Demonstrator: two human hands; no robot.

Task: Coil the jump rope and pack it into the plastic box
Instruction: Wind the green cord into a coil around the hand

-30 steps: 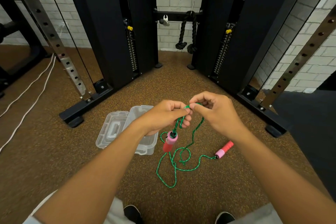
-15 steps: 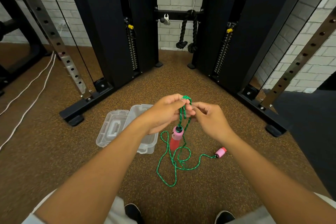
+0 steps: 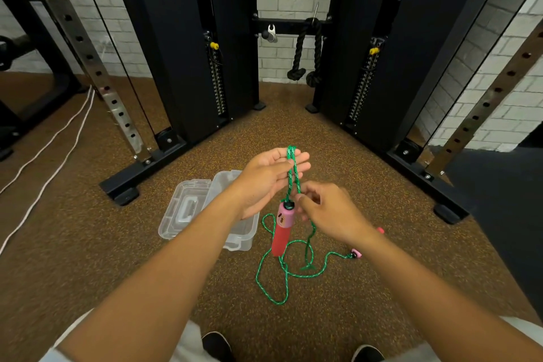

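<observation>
A green jump rope hangs from my left hand, looped over its fingers, which are spread but carry the loop. One red and pink handle dangles upright below that hand. My right hand pinches the rope strand just beside the handle's top. The rest of the rope lies in loose loops on the floor and ends at the second handle, mostly hidden behind my right wrist. The clear plastic box stands open on the floor, partly hidden under my left forearm.
The box's clear lid lies on the floor left of the box. Black gym machine columns and base bars ring the brown floor. White cables run at far left. My shoes show at the bottom.
My left hand has opened out, with the rope loop over its fingers. My right hand moved down along the rope to beside the hanging handle, and the handle hangs lower.
</observation>
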